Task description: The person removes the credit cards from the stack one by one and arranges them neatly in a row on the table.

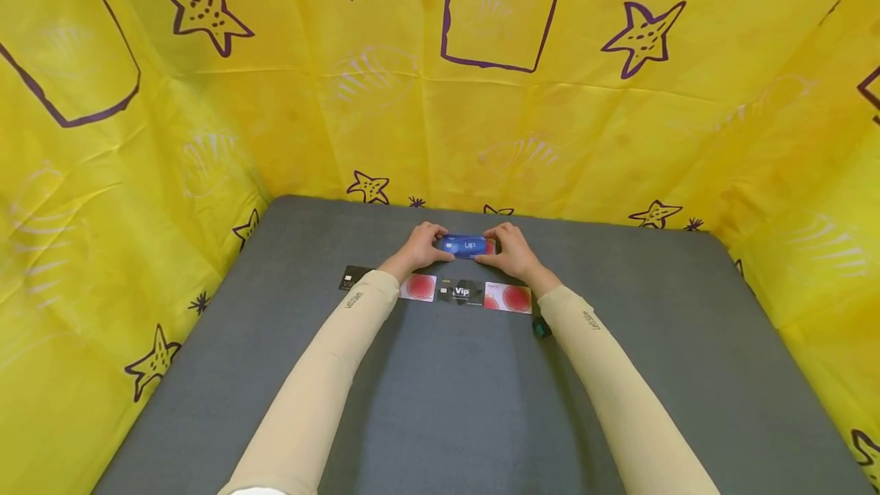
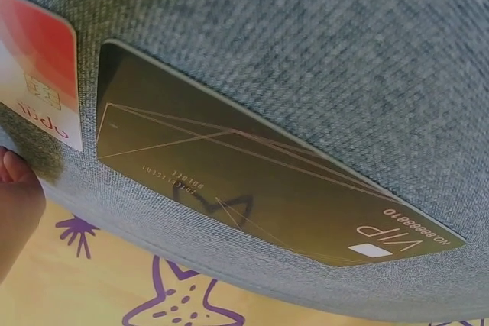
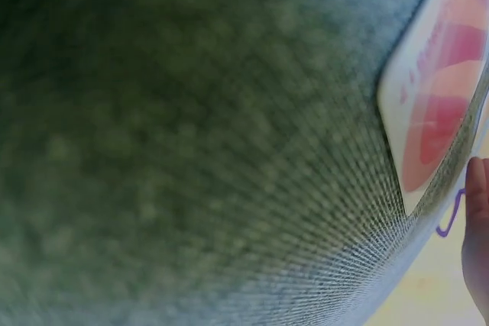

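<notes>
A blue VIP card [image 1: 466, 246] is between the two hands toward the far side of the table, with a red patch showing at its right end. At its left end, my left hand [image 1: 421, 245] pinches it with the thumb on the near edge and fingers on the far edge. My right hand [image 1: 512, 250] grips the right end in the same way. Nearer to me lies a row of cards: a black VIP card [image 2: 229, 158], partly behind the left sleeve, a white-and-red card [image 1: 420, 287], another black Vip card [image 1: 462, 292] and a second white-and-red card [image 1: 509, 297].
The cards lie on a grey cloth-covered table [image 1: 447, 403]. Yellow fabric [image 1: 426, 136] with purple starfish prints encloses its back and sides. A small dark object with some green [image 1: 541, 327] shows beside the right forearm.
</notes>
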A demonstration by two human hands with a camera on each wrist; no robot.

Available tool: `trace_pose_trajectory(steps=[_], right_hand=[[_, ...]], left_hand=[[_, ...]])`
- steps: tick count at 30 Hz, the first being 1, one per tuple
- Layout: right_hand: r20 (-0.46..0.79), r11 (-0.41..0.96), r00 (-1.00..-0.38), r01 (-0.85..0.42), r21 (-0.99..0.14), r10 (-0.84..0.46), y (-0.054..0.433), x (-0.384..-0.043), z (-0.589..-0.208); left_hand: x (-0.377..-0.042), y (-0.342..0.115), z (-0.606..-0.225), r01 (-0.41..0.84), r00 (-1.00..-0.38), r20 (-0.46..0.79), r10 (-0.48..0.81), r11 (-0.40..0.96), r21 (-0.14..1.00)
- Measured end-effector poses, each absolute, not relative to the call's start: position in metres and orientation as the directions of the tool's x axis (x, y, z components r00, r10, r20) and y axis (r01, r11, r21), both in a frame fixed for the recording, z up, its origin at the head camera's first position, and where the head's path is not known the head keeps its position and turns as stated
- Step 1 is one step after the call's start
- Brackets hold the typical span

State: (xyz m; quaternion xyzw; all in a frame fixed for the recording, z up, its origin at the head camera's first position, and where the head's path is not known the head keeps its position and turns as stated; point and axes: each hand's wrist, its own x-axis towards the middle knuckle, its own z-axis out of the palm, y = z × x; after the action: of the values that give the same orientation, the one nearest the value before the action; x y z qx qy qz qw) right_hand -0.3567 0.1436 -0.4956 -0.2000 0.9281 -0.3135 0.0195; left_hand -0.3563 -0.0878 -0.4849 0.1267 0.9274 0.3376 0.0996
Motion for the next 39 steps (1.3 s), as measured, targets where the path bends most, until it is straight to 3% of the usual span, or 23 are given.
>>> trace_pose_trajectory(steps=[12,27,39], right_hand=[[0.172,0.693,-0.906,-0.408,-0.595,-0.386,0.143,-0.352,-0.493],[0.166,0.683,-0.924,-0.368,-0.631,-0.345,0.146,-0.341,-0.489],[0.275,0.604,-0.892,-0.446,-0.661,-0.357,0.151,-0.333,-0.491]], left_hand=[[-0.355,-0.087,-0.485,0.181,-0.953,-0.064,0.296,0.727,0.663],[-0.347,-0.088,-0.482,0.226,-0.955,0.034,0.295,0.647,0.728],[-0.337,-0.087,-0.486,0.272,-0.950,0.109,0.294,0.598,0.754]])
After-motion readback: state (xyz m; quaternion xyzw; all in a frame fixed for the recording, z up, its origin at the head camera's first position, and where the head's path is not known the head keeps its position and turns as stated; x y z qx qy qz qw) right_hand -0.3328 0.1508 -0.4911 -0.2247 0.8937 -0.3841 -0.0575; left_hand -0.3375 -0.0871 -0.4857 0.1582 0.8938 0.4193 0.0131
